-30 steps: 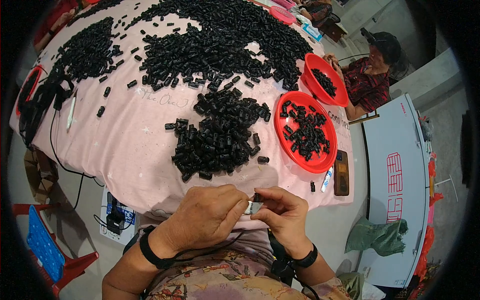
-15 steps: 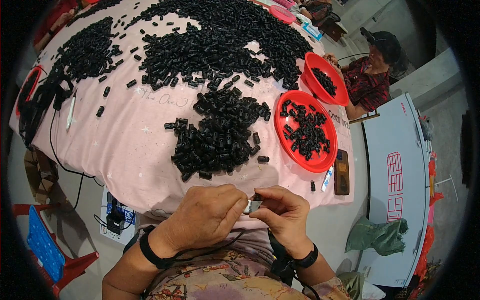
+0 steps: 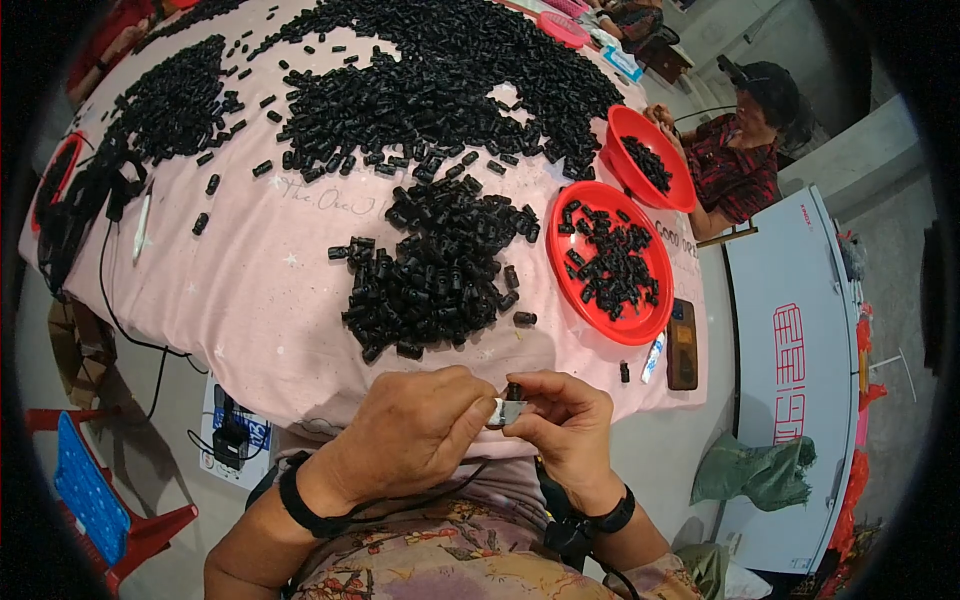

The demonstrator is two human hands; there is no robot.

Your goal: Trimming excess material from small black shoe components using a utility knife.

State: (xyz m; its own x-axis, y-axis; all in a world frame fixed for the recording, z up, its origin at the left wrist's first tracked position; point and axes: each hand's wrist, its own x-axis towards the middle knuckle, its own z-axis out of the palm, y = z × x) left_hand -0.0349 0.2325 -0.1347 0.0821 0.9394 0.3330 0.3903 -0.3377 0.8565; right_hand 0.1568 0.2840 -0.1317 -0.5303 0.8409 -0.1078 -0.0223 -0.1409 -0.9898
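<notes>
In front of me, at the near table edge, my left hand (image 3: 410, 428) is closed, pinching a small flat silvery piece (image 3: 508, 411), blade-like in shape. My right hand (image 3: 568, 425) meets it and grips a small black cylindrical plastic part (image 3: 514, 391) between thumb and fingers. The silvery piece lies against or just beside the part; contact is hard to make out. Beyond my hands lies a heap of similar black parts (image 3: 430, 275). To the right of that heap, a red bowl (image 3: 625, 330) holds more of them.
A much larger spread of black parts (image 3: 400, 100) covers the far pink tablecloth (image 3: 270, 330). A second red bowl (image 3: 682, 180) sits beside a person in a dark cap (image 3: 735, 165). Near the right edge lie a phone (image 3: 682, 345) and a small packet (image 3: 653, 358). A red-and-blue stool (image 3: 95, 490) stands left.
The black part in my right hand now stands more upright and shows more above the fingers. The silvery piece has turned slightly. Both hands stay almost in place.
</notes>
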